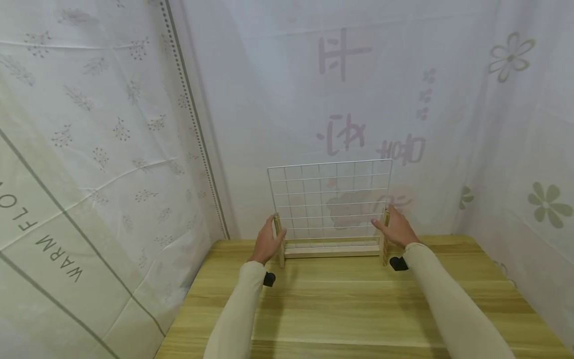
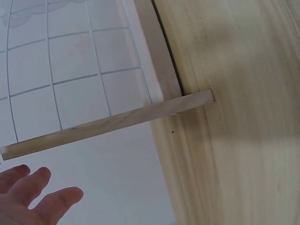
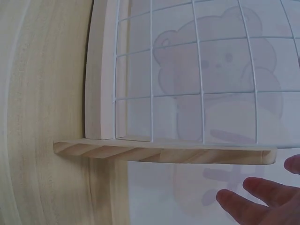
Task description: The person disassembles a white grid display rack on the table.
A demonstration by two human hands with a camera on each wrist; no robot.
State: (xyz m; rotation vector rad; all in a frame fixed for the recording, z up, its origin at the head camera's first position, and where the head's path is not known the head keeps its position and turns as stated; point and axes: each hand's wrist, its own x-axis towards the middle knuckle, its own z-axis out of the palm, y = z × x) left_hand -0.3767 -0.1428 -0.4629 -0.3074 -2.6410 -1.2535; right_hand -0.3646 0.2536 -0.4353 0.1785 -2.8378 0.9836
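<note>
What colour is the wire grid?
The wire grid is white; the right wrist view shows it best.

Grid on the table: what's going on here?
A person has the left hand and right hand at opposite sides of a wooden frame. It stands on the table, with the grid upright in it. In the wrist views, visible fingers sit just outside the side posts, apparently not gripping.

Grid (image 3: pixel 202 93) looks like smooth metal wire. Stand (image 1: pixel 332 252) is bare matt wood. Tabletop (image 1: pixel 341 304): smooth, wood-grained; curtain (image 1: pixel 269 99): matt cloth.
</note>
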